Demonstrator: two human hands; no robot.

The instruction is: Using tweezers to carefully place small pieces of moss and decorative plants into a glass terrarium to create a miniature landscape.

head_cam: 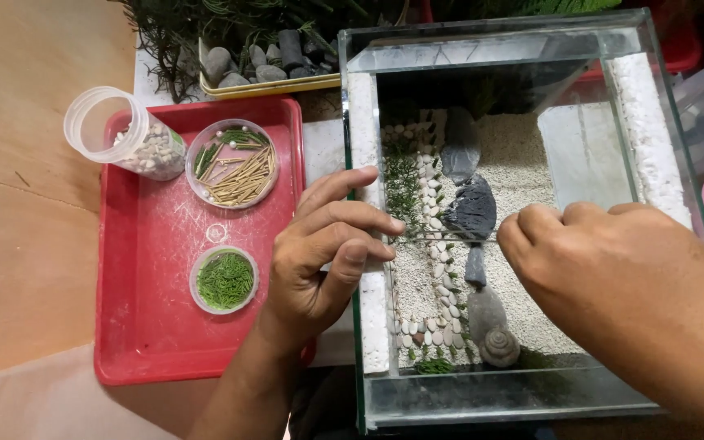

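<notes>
While both hands work over the glass tank (650, 122), the left hand (323, 261) rests on the tank's nine o'clock wall, its fingers curled loosely, thumb near forefinger, with nothing visible pinched between them. The right hand (613, 281) comes in from four o'clock with its grip closed on a thin stick or tweezers (458, 239), which lies level across the tank toward nine o'clock and ends near the left fingertips. Inside the tank much of the layout looks finished: pale sand (523, 175) covers the floor, a path of small white pebbles (432, 220) runs from twelve to six o'clock, dark stones (473, 208) stand in a row beside it, a snail shell (499, 346) sits at six o'clock, and a green sprig (403, 191) is planted next to the path. The bare patch of sand at two o'clock suggests planting is left to do there. On the counter at nine o'clock a red tray (156, 342) holds a cup of green bits (224, 279), a cup of thin sticks (234, 173) and a tipped jar of pebbles (128, 138), apparently unused stock.
</notes>
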